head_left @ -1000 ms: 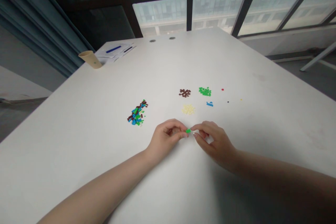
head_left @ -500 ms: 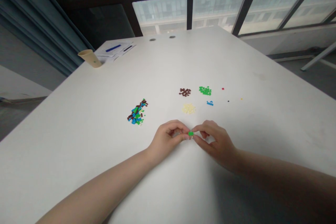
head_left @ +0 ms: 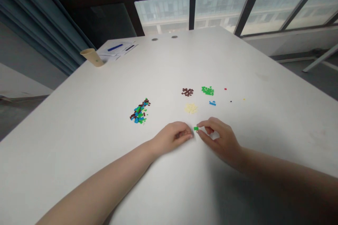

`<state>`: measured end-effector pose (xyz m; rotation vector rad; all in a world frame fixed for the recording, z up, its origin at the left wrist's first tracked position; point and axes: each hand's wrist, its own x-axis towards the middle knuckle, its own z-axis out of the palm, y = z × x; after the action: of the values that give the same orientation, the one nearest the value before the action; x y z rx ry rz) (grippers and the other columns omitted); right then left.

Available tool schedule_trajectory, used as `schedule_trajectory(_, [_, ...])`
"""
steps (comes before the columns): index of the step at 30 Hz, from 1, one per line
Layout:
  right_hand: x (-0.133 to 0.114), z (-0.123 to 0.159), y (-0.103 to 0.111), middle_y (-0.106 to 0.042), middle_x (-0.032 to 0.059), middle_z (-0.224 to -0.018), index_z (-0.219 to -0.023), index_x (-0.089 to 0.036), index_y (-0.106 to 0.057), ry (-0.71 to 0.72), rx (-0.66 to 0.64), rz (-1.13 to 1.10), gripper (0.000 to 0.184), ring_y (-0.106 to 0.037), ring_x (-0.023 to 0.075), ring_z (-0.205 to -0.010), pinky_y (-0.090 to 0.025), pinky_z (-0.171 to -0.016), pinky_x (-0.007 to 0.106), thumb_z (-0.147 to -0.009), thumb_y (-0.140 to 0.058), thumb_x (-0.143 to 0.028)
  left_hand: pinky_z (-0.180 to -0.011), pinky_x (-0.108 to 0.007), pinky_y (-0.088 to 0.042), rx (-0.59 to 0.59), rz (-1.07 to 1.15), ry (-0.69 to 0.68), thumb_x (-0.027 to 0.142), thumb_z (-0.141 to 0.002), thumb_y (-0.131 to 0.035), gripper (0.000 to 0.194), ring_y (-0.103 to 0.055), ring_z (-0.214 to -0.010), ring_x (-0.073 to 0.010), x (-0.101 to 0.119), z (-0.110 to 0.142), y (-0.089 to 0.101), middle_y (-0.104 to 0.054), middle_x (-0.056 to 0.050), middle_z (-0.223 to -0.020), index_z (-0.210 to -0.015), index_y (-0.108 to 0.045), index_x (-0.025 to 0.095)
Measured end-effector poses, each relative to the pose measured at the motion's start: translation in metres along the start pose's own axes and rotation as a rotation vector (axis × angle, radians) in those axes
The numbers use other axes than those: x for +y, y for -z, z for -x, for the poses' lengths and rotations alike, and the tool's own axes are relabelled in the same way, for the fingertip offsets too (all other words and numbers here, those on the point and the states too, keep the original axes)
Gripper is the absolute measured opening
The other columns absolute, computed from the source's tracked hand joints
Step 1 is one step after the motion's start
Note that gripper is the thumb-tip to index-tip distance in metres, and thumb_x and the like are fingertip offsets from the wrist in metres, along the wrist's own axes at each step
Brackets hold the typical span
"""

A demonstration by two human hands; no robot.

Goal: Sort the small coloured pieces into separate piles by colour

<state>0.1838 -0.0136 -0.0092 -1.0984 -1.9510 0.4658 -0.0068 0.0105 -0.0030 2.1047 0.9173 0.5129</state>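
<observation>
Green plastic brick (head_left: 195, 128), small and rectangular, sits pinched between the thumb and forefinger tips of the right hand (head_left: 220, 142), other fingers curled. Left hand (head_left: 173, 136) lies loosely curled just beside it; whether it grips anything cannot be told. On the white tabletop (head_left: 79, 147) are a mixed brick pile (head_left: 139, 111) and a pale yellow heap (head_left: 191, 108).

The person is presenting two bare hands, the left hand (head_left: 171, 136) and the right hand (head_left: 221, 142), with slim, tapering fingers (head_left: 208, 123). Behind the fingers, smooth knuckles are leading to rounded wrists, and the unmarked left forearm (head_left: 97, 182) and right forearm (head_left: 285, 172) are running out of view.
</observation>
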Motion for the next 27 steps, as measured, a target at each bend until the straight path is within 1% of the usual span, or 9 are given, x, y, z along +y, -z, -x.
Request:
schedule_trajectory(2, [0.004,-0.010,0.006,-0.045,-0.0028,-0.059,-0.082,-0.020,-0.058,0.004,0.038,0.062,0.008,-0.045,0.0118,-0.057,-0.036,-0.059,0.025,-0.079,-0.051,-0.024,-0.057,-0.020,-0.035,-0.045,-0.034,-0.047,0.033,-0.083,-0.044,0.024,-0.046,-0.061,-0.0103,0.001,0.000,-0.001,-0.054,-0.002,-0.065,-0.077,-0.059,0.016])
schedule_trajectory(4, [0.014,-0.025,0.018,-0.044,-0.0028,-0.057,-0.082,-0.020,-0.059,-0.021,0.089,0.153,0.010,-0.044,0.0122,-0.056,-0.035,-0.058,0.025,-0.078,-0.052,-0.026,-0.058,-0.020,-0.036,-0.062,-0.053,-0.076,0.033,-0.084,-0.043,0.025,-0.046,-0.061,-0.0107,0.001,0.000,-0.001,-0.055,-0.003,-0.066,-0.078,-0.060,0.016])
schedule_trajectory(8, [0.051,-0.065,0.049,-0.040,-0.0037,-0.053,-0.084,-0.020,-0.062,-0.215,0.187,0.334,0.016,-0.040,0.0116,-0.050,-0.031,-0.052,0.024,-0.076,-0.053,-0.030,-0.059,-0.021,-0.037,-0.062,-0.076,-0.100,0.033,-0.085,-0.042,0.025,-0.048,-0.062,-0.0110,-0.001,0.000,-0.001,-0.057,-0.003,-0.067,-0.078,-0.060,0.016])
schedule_trajectory(9, [0.061,-0.074,0.055,-0.039,-0.0038,-0.051,-0.084,-0.020,-0.063,-0.254,0.158,0.393,0.017,-0.039,0.0114,-0.049,-0.030,-0.051,0.024,-0.075,-0.053,-0.030,-0.060,-0.021,-0.037,-0.065,-0.086,-0.109,0.033,-0.085,-0.043,0.025,-0.048,-0.062,-0.0112,-0.001,0.000,-0.001,-0.058,-0.003,-0.067,-0.079,-0.061,0.016])
schedule_trajectory(11, [0.082,-0.091,0.063,-0.042,-0.0031,-0.050,-0.084,-0.020,-0.065,-0.358,0.037,0.513,0.019,-0.040,0.0116,-0.048,-0.028,-0.050,0.025,-0.074,-0.053,-0.031,-0.062,-0.021,-0.037,-0.072,-0.106,-0.134,0.033,-0.084,-0.043,0.025,-0.050,-0.065,-0.0119,-0.002,0.000,-0.002,-0.060,-0.004,-0.069,-0.080,-0.061,0.017])
schedule_trajectory(14, [0.104,-0.109,0.062,-0.053,0.0006,-0.060,-0.083,-0.022,-0.067,-0.491,-0.113,0.652,0.020,-0.045,0.0132,-0.054,-0.028,-0.051,0.025,-0.072,-0.054,-0.032,-0.067,-0.022,-0.039,-0.092,-0.123,-0.173,0.032,-0.085,-0.042,0.025,-0.054,-0.071,-0.0132,-0.004,0.000,-0.004,-0.063,-0.005,-0.076,-0.083,-0.062,0.016])
schedule_trajectory(17, [0.115,-0.117,0.052,-0.059,0.0037,-0.070,-0.081,-0.022,-0.069,-0.534,-0.147,0.702,0.019,-0.049,0.0152,-0.061,-0.030,-0.053,0.027,-0.070,-0.057,-0.032,-0.070,-0.023,-0.039,-0.107,-0.131,-0.194,0.032,-0.085,-0.042,0.025,-0.056,-0.075,-0.0140,-0.005,0.000,-0.005,-0.065,-0.006,-0.080,-0.085,-0.062,0.016])
schedule_trajectory(22, [0.118,-0.118,0.044,-0.064,0.0070,-0.081,-0.082,-0.023,-0.070,-0.579,-0.184,0.760,0.020,-0.054,0.0191,-0.070,-0.033,-0.056,0.029,-0.069,-0.058,-0.031,-0.070,-0.023,-0.039,-0.124,-0.147,-0.223,0.032,-0.086,-0.042,0.026,-0.057,-0.076,-0.0143,-0.005,-0.001,-0.005,-0.065,-0.007,-0.082,-0.087,-0.062,0.016])
schedule_trajectory(27, [0.115,-0.116,0.046,-0.065,0.0061,-0.084,-0.084,-0.026,-0.070,-0.580,-0.232,0.776,0.019,-0.056,0.0209,-0.074,-0.035,-0.059,0.029,-0.070,-0.057,-0.029,-0.070,-0.023,-0.040,-0.143,-0.178,-0.227,0.033,-0.086,-0.040,0.027,-0.057,-0.075,-0.0139,-0.006,-0.002,-0.005,-0.065,-0.006,-0.082,-0.087,-0.061,0.016])
